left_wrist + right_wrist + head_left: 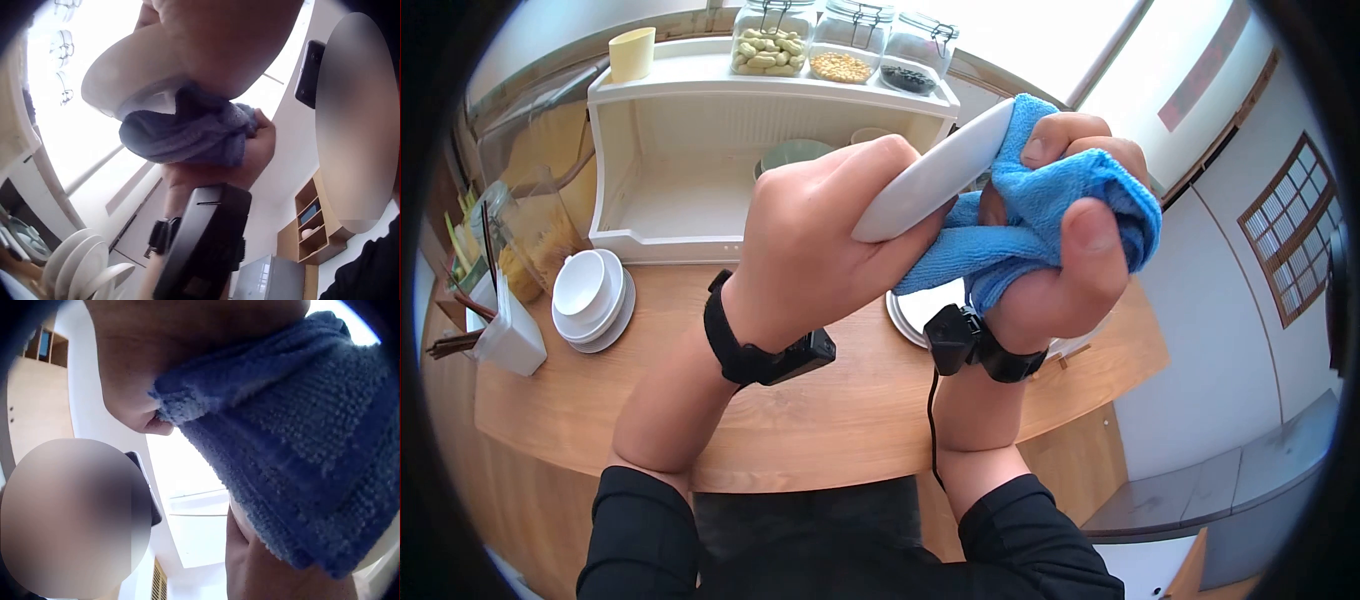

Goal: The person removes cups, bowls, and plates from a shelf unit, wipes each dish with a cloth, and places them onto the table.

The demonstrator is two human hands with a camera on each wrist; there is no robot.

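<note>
My left hand (815,215) grips a shallow white bowl (940,175), raised above the table and tilted nearly on edge. A blue cloth (1040,225) is bunched in my right hand (1080,255), with fingers and thumb curled round it. The cloth lies against the bowl's far end in the head view, and its loose folds hang down below. From the left wrist, the bowl's curved side (128,72) shows just above the cloth (187,134). The cloth (300,425) fills much of the right wrist view and hides most of the bowl there.
A white shelf (690,240) stands at the back, bearing several glass jars (840,50) and a cream cup (632,55). At left are stacked white dishes (590,295) and a white chopstick holder (512,335). More white plates (908,318) sit beneath my hands on the wooden table (820,430).
</note>
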